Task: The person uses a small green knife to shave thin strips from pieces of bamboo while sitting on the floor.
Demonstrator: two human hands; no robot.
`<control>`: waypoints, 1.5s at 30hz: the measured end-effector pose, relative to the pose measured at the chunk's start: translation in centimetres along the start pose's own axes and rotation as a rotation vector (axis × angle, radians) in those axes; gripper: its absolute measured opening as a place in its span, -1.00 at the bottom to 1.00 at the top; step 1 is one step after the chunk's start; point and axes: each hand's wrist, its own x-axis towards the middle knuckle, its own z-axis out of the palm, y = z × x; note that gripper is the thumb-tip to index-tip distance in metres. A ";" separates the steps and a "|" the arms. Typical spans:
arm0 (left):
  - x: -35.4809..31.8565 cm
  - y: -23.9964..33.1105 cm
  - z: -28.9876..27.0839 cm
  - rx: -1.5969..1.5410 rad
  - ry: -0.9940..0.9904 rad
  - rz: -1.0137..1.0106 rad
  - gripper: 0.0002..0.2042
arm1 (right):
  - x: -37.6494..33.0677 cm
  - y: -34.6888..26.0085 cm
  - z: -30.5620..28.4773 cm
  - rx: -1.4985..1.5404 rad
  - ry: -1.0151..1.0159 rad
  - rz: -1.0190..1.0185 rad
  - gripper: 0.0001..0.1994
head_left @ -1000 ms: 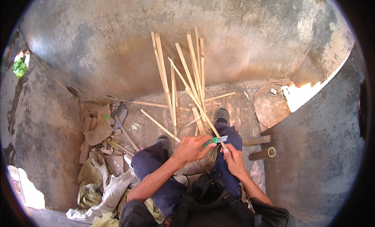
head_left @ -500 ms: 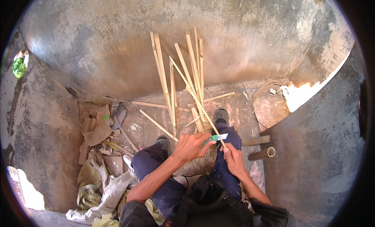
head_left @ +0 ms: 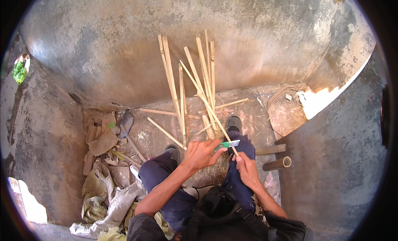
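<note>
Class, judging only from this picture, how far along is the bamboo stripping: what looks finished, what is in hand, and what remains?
Done, it seems: split bamboo strips lean on the wall, and shavings lie at the feet. In hand: the left hand holds a green-handled knife against one long strip, which the right hand steadies. Left: two round bamboo pieces lie uncut at the right.
</note>
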 end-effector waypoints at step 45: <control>4.4 -7.8 -4.9 -0.121 0.144 -0.315 -0.62 | -0.7 0.2 -1.0 0.007 -0.056 0.031 -0.69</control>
